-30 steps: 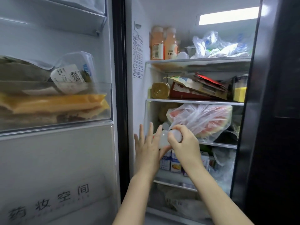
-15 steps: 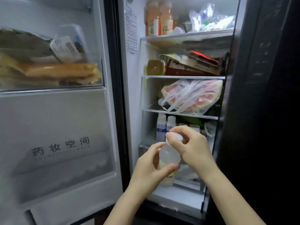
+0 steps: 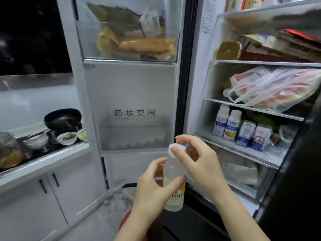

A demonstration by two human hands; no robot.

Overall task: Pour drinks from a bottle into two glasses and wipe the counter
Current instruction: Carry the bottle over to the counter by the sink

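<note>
Two hands are holding a pale drink bottle [image 3: 174,173] before an open fridge [image 3: 196,84].
The left hand [image 3: 154,186] is gripping its upright body; the right hand [image 3: 199,159] is pinching the white cap [image 3: 176,148], pointing up.

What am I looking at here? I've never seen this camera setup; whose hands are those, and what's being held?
This is one view from a camera worn on a person's head, looking forward and down. No machine: two bare hands. The left hand grips a pale drink bottle by its body; the right hand pinches its white cap. Behind them stands an open fridge holding bagged watermelon and milk cartons. At left, a counter carries bowls and a pan.
</note>
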